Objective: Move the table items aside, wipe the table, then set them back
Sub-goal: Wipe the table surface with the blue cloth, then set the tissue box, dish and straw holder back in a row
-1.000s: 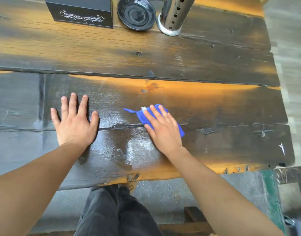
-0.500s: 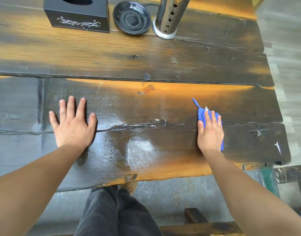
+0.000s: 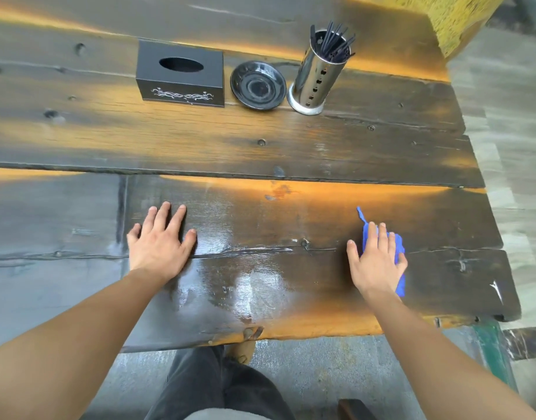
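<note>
My right hand (image 3: 375,262) lies flat on a blue cloth (image 3: 397,247), pressing it onto the dark wooden table (image 3: 291,153) near its right end. The cloth shows past my fingers and along the hand's right side. My left hand (image 3: 159,241) rests flat on the near plank with fingers spread, holding nothing. At the table's far side stand a black tissue box (image 3: 181,75), a black saucer (image 3: 257,85) and a perforated steel holder (image 3: 316,75) with dark chopsticks in it, side by side.
A wet glossy patch (image 3: 248,283) spreads between my hands. The table's near edge runs just behind my wrists, its right edge beyond the cloth. A green table leg (image 3: 491,350) stands at lower right, and my dark trouser leg (image 3: 218,386) is below.
My right hand slid the blue cloth from the middle of the near plank to the right end. The left hand stayed put. The view tilted up, showing the far items in full.
</note>
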Demonstrator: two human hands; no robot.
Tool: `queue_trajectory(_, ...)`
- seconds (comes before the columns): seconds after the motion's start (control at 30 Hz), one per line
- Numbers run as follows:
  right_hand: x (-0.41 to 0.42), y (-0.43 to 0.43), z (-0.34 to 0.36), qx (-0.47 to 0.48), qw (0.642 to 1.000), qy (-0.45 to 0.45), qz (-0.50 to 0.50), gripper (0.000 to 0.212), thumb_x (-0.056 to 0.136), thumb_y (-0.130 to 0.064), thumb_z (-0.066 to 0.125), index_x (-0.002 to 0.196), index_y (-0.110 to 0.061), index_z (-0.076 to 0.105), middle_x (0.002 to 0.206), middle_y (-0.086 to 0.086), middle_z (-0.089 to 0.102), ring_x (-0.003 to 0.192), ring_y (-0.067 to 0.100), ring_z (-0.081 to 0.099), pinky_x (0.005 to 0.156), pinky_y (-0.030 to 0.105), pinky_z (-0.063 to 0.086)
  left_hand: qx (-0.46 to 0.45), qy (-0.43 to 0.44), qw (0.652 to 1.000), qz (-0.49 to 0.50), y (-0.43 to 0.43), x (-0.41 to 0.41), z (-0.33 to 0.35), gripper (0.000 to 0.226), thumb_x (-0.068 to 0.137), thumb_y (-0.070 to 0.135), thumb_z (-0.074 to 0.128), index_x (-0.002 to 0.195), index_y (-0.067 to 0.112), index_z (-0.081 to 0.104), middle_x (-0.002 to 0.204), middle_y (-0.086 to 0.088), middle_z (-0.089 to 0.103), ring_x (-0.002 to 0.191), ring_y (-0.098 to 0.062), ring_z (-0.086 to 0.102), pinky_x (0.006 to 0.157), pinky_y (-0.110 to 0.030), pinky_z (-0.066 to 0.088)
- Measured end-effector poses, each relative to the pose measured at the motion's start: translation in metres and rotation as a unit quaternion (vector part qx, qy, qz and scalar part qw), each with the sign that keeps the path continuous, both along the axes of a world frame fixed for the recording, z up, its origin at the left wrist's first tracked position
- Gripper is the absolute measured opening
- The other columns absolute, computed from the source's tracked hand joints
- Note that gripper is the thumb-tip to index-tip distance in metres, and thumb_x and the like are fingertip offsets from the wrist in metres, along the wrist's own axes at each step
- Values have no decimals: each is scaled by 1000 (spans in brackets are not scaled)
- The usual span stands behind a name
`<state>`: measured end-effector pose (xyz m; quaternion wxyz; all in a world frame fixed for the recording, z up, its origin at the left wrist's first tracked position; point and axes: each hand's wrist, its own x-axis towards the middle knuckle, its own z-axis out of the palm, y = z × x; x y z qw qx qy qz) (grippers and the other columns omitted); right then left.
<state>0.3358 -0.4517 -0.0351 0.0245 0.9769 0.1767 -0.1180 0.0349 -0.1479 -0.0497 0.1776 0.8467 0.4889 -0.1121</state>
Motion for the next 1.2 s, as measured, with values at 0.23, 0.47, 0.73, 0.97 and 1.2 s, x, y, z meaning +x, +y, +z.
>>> queue_trajectory(0.23,-40,67,15,28,994,32,105,62,103,-49,47,158,-21,40,168,-3,36,158,19,25,119,49,28,-50,12,997,-50,23,-4,28,57,100,55,36,155,40,32,168,6,25,155,-21,19,117,-56,27)
queue_trajectory(0.47,-54,160,31,60,973,77,208,61,104,-52,46,158,-24,39,165,-4,40,157,17,29,117,46,32,-70,-14,995,-66,58,-2,39,41,99,45,43,127,24,64,140,5,59,129,-25,49,103,-46,40)
queue_trajectory(0.73,-33,307,51,93,947,79,298,67,104,-57,44,162,-27,30,170,-6,31,159,17,22,122,45,24,-42,-102,994,8,148,3,27,27,93,39,58,102,17,70,102,-9,71,103,-34,64,86,-41,52)
queue_trajectory(0.97,-8,443,64,113,930,33,349,86,95,-71,50,165,-28,22,172,-5,24,160,19,18,124,49,22,28,-53,998,20,224,0,5,70,93,66,51,151,29,39,165,-5,29,148,-33,33,119,-50,27)
queue_trajectory(1.2,8,533,53,53,922,39,382,121,71,-93,51,166,-31,9,176,-4,5,163,21,3,125,52,16,39,16,999,15,242,-14,-22,84,89,84,13,161,44,-4,172,6,-11,158,-21,-15,126,-54,-3)
